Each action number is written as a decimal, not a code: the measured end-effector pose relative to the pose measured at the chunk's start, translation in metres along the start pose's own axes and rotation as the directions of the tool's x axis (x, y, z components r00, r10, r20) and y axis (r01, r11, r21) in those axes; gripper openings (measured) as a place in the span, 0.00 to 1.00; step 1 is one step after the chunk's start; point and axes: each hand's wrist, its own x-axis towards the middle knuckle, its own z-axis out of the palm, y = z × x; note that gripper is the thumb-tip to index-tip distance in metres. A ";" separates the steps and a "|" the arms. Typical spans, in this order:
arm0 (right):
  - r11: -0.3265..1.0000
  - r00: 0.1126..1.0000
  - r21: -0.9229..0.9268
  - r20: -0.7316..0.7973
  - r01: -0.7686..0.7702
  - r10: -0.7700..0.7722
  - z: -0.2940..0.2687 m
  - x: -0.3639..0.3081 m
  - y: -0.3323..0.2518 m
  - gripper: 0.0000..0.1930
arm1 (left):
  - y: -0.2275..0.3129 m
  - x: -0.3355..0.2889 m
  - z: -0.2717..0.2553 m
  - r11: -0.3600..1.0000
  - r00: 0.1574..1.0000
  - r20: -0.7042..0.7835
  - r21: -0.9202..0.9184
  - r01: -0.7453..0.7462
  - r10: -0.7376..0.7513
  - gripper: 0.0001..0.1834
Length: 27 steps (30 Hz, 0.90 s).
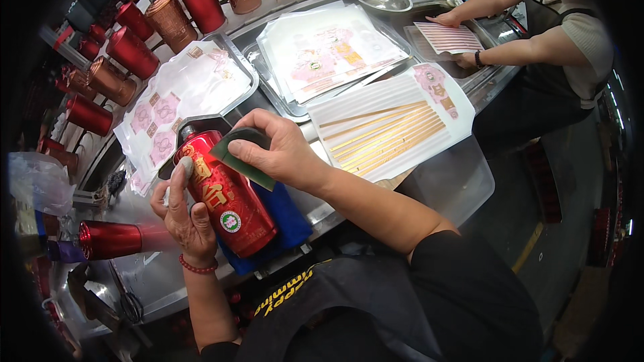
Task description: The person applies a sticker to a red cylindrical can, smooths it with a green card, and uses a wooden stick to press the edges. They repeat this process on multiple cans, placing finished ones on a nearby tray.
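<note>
A glossy red bottle with gold lettering and a round green-and-white label lies tilted before me on a blue cloth. My left hand is at its left side, fingers apart, with a pale cover on one fingertip that rests on or just over the bottle's shoulder. My right hand pinches a flexible dark green scraper over the bottle's upper right side. Whether the scraper's edge touches the bottle cannot be made out. A red bead bracelet circles my left wrist.
Decal sheets lie on a metal tray, with more sheets to the left. A sheet with gold strips sits right of my hands. Red and copper-coloured bottles line the far left. A co-worker's hands hold a striped sheet at a sink.
</note>
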 end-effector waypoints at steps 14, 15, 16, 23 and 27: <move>0.999 1.000 0.031 0.000 -0.023 0.023 0.000 0.000 -0.001 0.12 | -0.003 0.001 0.002 0.999 1.000 -0.027 -0.031 -0.013 0.012 0.32; 0.999 1.000 0.029 -0.004 -0.017 0.017 -0.001 0.000 0.001 0.12 | -0.003 0.001 0.002 0.999 1.000 -0.028 -0.032 -0.015 0.014 0.32; 1.000 1.000 0.027 -0.008 -0.012 0.012 -0.001 0.000 0.001 0.12 | -0.003 0.001 0.003 0.999 0.999 -0.028 -0.032 -0.017 0.016 0.32; 1.000 1.000 0.020 -0.003 -0.014 0.014 -0.002 0.000 0.001 0.12 | -0.001 0.002 0.000 1.000 0.999 -0.024 -0.007 -0.025 0.025 0.32; 0.999 1.000 0.035 -0.004 -0.009 0.009 -0.001 -0.001 0.004 0.12 | -0.002 0.000 0.001 1.000 1.000 -0.020 -0.023 -0.011 0.011 0.32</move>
